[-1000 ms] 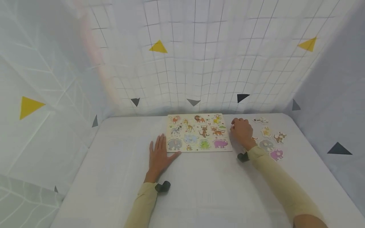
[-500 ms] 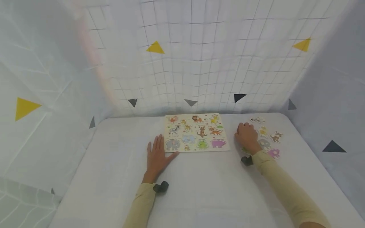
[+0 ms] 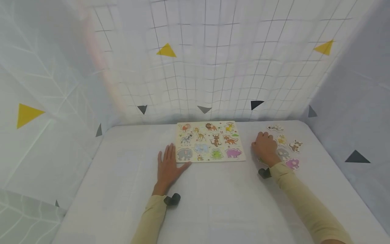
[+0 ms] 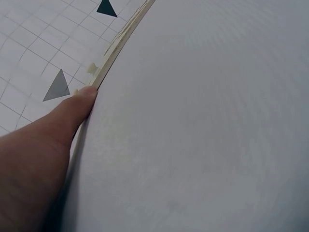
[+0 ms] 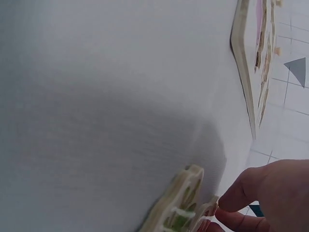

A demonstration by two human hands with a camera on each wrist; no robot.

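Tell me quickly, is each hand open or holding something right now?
Left hand: open, thumb touching the puzzle board.
Right hand: closed, seemingly pinching a reddish puzzle piece.

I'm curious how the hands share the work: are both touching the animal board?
No, the left hand touches the board, while the right hand is apart from it, beside loose pieces.

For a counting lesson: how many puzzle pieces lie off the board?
7: black-and-white piece at back, then yellow piece; kangaroo piece rightmost; elephant piece, then purple piece in front; green piece and red piece by the right hand, which may hide more.
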